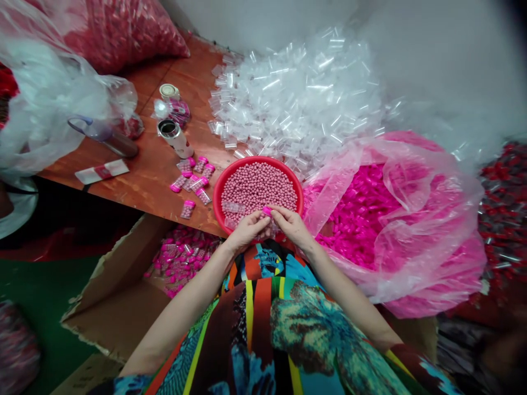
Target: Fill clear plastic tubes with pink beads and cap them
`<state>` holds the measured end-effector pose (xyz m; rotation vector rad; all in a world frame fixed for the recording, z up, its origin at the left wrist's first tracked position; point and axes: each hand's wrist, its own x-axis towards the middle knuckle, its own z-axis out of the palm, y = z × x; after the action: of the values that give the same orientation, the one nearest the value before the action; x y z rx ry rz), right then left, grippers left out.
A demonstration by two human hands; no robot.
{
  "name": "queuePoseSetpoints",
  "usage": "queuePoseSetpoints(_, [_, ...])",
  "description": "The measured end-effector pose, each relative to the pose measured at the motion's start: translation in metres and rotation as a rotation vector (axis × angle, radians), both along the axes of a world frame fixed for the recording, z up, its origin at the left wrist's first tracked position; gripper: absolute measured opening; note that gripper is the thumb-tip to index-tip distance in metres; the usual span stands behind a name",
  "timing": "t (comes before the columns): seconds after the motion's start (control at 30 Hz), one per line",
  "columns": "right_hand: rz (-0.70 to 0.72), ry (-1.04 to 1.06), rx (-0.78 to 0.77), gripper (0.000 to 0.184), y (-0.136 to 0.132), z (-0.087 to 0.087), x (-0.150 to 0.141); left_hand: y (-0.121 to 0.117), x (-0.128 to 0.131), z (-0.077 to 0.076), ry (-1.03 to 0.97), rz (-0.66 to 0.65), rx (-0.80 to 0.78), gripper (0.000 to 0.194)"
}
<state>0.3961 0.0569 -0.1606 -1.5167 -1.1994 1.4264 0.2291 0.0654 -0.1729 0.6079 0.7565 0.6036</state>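
Pinching a small hot-pink plastic cap [267, 210] with both hands: closing the right hand [290, 224] on it from 4 o'clock and curling the left hand [248, 227] in on it from 8. Not making out any clear body beneath, tbh, so not telling what else is in there.

Working over the 6 o'clock edge of a round red plastic basin [218, 192] full of little dusty-pink beads [259, 184]. Also seeing clear bead-filled containers with pink tops [188, 209] at 9-10 o'clock on the reddish-brown wooden table [154, 189], a heap of clear plastic sleeves [296, 104] at 1, and a see-through pink plastic bag [440, 230] of loose hot-pink pieces [358, 211] at 3.

Probably risking a dropped cap by squeezing off-centre, maybe losing it in the beads. Also risking a bead spill by leaning a forearm on that near rim.
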Motion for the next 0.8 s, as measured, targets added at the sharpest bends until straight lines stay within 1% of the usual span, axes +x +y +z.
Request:
queuePoseSetpoints(0.1, [0.023, -0.043, 0.026, 0.045, -0.004, 0.002, 0.001, -0.003, 0.002, 0.002, -0.038, 0.009, -0.01, 0.044])
queuePoseSetpoints(0.2, [0.095, -0.124, 0.108, 0.039, -0.008, 0.006, 0.006, -0.003, 0.003, 0.006, -0.047, -0.004, -0.001, 0.044])
queuePoseSetpoints(0.27, [0.185, -0.201, 0.158, 0.036, -0.01, 0.008, 0.012, -0.001, 0.002, 0.008, -0.017, -0.044, 0.047, 0.044])
queuePoseSetpoints(0.33, [0.265, -0.28, 0.19, 0.036, -0.013, 0.01, 0.017, 0.003, 0.0, 0.009, 0.051, -0.112, 0.129, 0.044])
queuePoseSetpoints(0.4, [0.305, -0.359, 0.222, 0.037, -0.015, 0.011, 0.02, 0.007, -0.003, 0.011, 0.109, -0.186, 0.194, 0.044])
queuePoseSetpoints(0.53, [0.36, -0.516, 0.282, 0.042, -0.016, 0.016, 0.022, 0.01, -0.009, 0.017, 0.089, -0.247, 0.168, 0.044])
queuePoseSetpoints(0.6, [0.395, -0.536, 0.275, 0.043, -0.016, 0.019, 0.023, 0.01, -0.01, 0.02, 0.089, -0.259, 0.161, 0.043])
queuePoseSetpoints(0.67, [0.39, -0.471, 0.257, 0.044, -0.015, 0.022, 0.024, 0.009, -0.009, 0.021, 0.094, -0.255, 0.168, 0.042])
queuePoseSetpoints(0.7, [0.367, -0.412, 0.241, 0.044, -0.015, 0.022, 0.024, 0.009, -0.008, 0.022, 0.092, -0.248, 0.169, 0.042])
queuePoseSetpoints(0.73, [0.324, -0.344, 0.215, 0.045, -0.015, 0.022, 0.024, 0.009, -0.008, 0.022, 0.088, -0.24, 0.171, 0.042])
queuePoseSetpoints(0.8, [0.178, -0.221, 0.128, 0.053, -0.014, 0.018, 0.021, 0.011, -0.007, 0.023, 0.099, -0.234, 0.184, 0.04])
